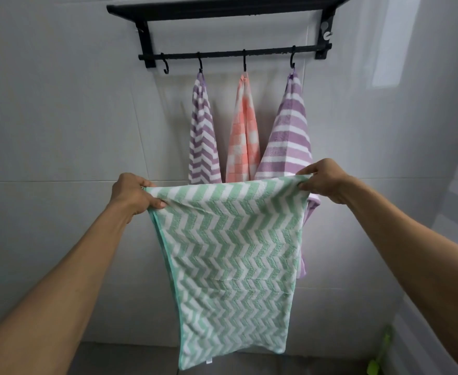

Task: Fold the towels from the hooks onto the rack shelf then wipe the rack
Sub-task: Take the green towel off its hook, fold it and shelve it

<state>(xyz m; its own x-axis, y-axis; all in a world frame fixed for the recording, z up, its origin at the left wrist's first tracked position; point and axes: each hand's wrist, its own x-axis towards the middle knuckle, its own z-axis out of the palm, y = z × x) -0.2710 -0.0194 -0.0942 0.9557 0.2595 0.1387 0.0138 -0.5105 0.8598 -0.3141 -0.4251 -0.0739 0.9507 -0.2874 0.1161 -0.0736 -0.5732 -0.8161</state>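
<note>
Against the tiled wall (60, 117), the green towel (230, 253) is being pinched by left hand (133, 193) and right hand (325, 180); corners should be matched evenly.

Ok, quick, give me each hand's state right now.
Left hand: closed, gripping the top left corner of the green towel.
Right hand: closed, gripping the towel's top right corner.

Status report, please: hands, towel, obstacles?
Left hand and right hand grip green zigzag towel by top corners. Three towels on hooks. Nothing blocking.
</note>
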